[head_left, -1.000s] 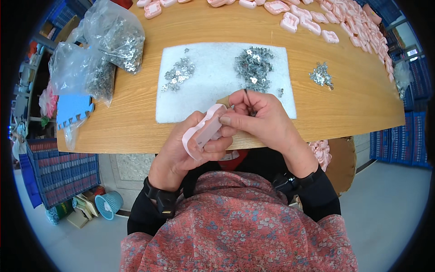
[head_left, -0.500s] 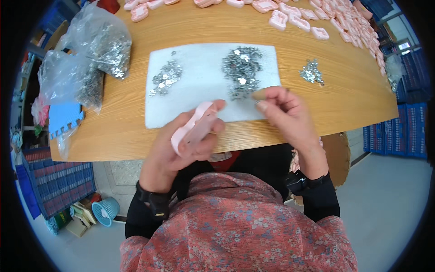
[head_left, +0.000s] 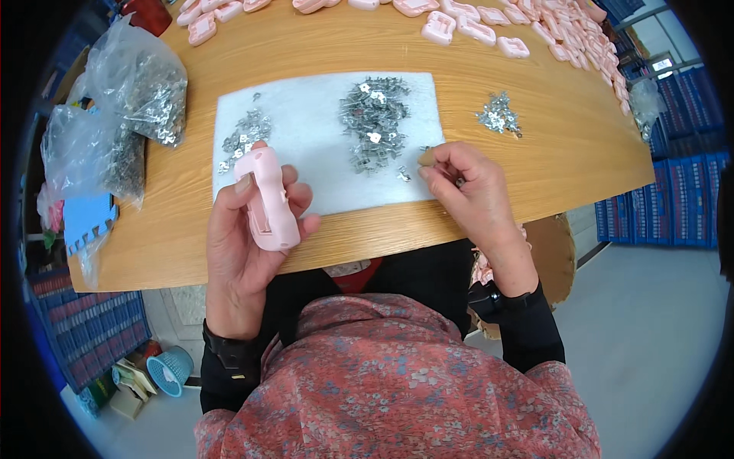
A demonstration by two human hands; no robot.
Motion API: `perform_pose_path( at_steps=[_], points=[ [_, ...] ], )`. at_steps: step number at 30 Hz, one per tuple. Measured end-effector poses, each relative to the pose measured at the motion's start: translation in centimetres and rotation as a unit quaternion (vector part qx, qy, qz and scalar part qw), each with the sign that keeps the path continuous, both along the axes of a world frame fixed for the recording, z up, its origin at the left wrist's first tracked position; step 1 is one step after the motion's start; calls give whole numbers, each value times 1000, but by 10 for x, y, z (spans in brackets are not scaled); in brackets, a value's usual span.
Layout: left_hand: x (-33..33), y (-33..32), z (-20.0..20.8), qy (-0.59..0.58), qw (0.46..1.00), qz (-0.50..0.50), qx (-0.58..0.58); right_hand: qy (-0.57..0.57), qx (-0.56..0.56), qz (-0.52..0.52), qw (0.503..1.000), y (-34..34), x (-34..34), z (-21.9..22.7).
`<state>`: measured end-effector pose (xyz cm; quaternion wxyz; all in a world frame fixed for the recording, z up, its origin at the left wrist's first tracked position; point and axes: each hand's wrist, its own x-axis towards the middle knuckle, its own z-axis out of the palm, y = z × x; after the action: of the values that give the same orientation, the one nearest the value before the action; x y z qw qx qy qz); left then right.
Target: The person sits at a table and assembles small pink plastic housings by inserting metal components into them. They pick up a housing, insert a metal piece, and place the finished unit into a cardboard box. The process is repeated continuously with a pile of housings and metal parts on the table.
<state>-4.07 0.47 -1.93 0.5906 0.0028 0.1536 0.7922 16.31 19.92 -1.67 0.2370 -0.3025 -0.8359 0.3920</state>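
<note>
My left hand (head_left: 238, 249) holds a pink plastic casing (head_left: 269, 191) with a rectangular recess, its fingers wrapped round the sides and the thumb on its face. The casing is tilted upright above the near left part of a white foam sheet (head_left: 302, 115). By the sheet's right edge, my right hand (head_left: 475, 191) is closed in a pinch, a tan cover on one fingertip. Whatever sits between those fingertips is too small to name. On the sheet lie a large heap of small metal pieces (head_left: 375, 115) and a smaller, looser heap (head_left: 248, 130) at the left.
Another little pile of metal pieces (head_left: 499, 116) lies on the wooden table (head_left: 566, 153) to the right. Many pink casings (head_left: 566, 38) cover the far edge. Clear plastic bags (head_left: 149, 84) full of metal pieces stand at the left, beside a blue foam mat piece (head_left: 88, 218).
My left hand has turned the pink casing so its recessed side shows, and moved it left. My right hand stays pinched near the sheet's right edge. The whole view has shifted slightly.
</note>
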Motion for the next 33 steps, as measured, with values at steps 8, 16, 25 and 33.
perform_pose_path(
  at_steps=[8, 16, 25, 33],
  points=[
    [-14, -16, -10, 86, 995, -21, -55, -40, 69, 69, 994, -14, -34, 19],
    [-7, -11, -8, 154, 982, -29, -105, -92, 224, 107, 964, -13, -72, 16],
    [-2, -2, 7, 183, 970, -46, -151, -23, 42, 141, 989, -4, -82, 21],
    [-5, 27, 7, 191, 965, -116, -135, 36, 27, 228, 973, -14, -69, 37]
  ],
)
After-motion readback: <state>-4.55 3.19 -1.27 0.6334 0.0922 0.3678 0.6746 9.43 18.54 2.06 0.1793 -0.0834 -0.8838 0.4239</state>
